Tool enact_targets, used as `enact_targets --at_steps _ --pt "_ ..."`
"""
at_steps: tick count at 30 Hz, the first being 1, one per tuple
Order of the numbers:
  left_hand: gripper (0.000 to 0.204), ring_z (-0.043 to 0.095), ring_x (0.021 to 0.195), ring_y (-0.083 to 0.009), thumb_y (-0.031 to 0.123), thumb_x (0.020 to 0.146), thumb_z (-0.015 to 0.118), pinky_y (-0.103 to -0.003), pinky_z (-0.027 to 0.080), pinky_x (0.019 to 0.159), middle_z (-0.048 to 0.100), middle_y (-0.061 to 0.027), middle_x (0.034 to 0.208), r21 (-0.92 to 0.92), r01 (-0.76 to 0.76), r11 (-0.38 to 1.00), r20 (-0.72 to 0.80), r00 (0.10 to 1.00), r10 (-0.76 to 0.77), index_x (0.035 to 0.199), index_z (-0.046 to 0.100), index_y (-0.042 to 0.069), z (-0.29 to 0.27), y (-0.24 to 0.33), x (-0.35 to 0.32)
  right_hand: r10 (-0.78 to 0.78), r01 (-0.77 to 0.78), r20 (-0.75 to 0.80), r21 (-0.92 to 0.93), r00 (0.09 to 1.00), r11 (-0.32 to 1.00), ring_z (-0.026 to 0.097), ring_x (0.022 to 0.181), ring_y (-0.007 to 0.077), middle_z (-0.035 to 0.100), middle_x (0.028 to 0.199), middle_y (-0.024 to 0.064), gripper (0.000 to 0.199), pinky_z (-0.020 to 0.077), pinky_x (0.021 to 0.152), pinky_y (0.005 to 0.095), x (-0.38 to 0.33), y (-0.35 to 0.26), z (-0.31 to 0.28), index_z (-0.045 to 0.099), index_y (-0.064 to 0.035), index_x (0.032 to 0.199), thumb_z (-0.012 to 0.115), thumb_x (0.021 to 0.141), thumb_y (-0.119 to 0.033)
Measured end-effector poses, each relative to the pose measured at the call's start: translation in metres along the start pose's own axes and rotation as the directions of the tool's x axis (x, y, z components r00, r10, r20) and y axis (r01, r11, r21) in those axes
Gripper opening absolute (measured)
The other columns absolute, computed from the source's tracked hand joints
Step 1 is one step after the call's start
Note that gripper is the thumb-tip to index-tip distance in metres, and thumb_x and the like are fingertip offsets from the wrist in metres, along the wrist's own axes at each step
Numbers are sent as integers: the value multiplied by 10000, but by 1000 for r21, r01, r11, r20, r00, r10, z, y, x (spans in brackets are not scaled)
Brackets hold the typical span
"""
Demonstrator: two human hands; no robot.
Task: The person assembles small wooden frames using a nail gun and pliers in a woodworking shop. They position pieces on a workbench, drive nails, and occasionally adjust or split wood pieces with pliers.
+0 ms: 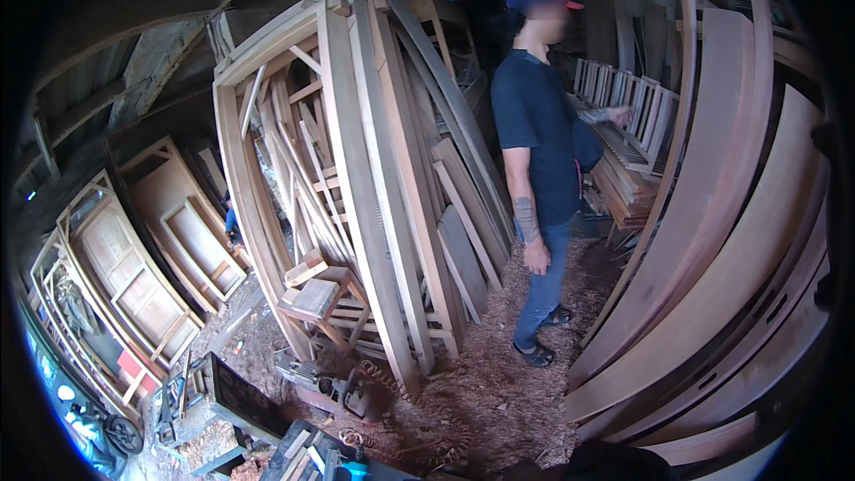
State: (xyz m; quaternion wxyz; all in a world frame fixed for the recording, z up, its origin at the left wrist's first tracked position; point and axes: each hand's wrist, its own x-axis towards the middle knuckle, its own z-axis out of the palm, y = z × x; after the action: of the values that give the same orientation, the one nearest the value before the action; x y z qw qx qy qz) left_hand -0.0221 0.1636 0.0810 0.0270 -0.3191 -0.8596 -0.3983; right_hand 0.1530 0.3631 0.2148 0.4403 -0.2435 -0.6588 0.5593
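Neither of my hands shows in the head view. A dark shape (614, 463) at the lower edge is too dim to make out. Ahead, a person in a dark T-shirt (539, 138), jeans and a blue cap stands side-on among the timber. One of that person's hands (619, 116) reaches toward a row of upright wooden slats (628, 93); whether it touches them I cannot tell. The other hand (536, 256) hangs at their side. Left of them, tall wooden door frames (343, 125) lean together.
Long planks (704, 169) lean along the right. Wood shavings cover the floor (481, 401). A small wooden stool (316, 297), a machine with a coiled hose (334, 387) and a bench with offcuts (303, 454) stand low at left centre. Panelled doors (125, 258) lean farther left, near another person (233, 223).
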Motion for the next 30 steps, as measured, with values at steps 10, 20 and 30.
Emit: enact_targets --at_steps 10,20,30 --pt "928 326 1360 -396 535 808 698 -469 272 1124 350 -255 1481 150 518 842 119 836 -536 1452 356 -40 -70 25 -70 -284 260 159 157 946 953 615 779 105 631 973 9 95 535 681 298 -35 8 82 600 -87 1067 580 994 -143" --pt "541 542 1081 -348 273 817 748 -487 427 881 559 -138 1125 271 531 803 -52 841 -538 1266 515 84 -32 -40 -140 137 -221 536 95 833 971 701 766 175 604 1203 136 401 529 531 232 -31 6 84 447 -34 1397 536 1018 -129" --pt "351 558 1102 -232 83 844 557 -419 378 997 603 -43 1067 424 151 893 45 981 -187 1151 683 201 -85 -108 -136 46 -230 769 133 638 964 709 894 244 565 1295 184 464 590 708 320 -53 4 102 390 -36 1452 507 1006 -85"
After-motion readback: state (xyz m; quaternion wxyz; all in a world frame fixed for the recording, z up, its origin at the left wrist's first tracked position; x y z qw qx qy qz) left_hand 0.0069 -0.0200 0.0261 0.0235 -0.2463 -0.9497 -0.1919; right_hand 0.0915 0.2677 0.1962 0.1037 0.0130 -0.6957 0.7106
